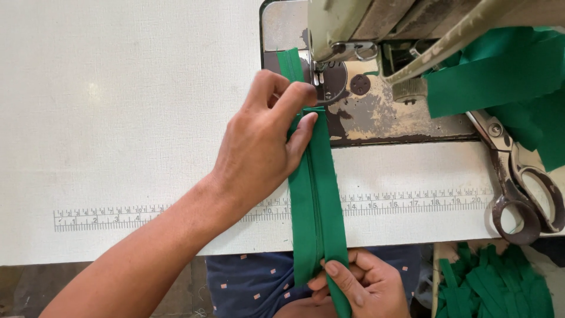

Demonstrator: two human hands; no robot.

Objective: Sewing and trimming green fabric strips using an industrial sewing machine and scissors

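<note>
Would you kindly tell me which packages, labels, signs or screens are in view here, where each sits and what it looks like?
Packages, signs, screens: none in view.
Printed ruler scale: the only marked thing, a long thin dark band of ticks and figures across the white table, passing under the green strip and the left hand.

We see a matt green cloth strip (315, 194), smooth weave. The worktop (118, 118) looks like off-white coarse canvas, matt. The sewing machine (376, 112) base is worn painted metal, chipped and patchy. The scissors (518, 176) are dull rusty metal. More green cloth strips (494, 288) look matt too.
</note>
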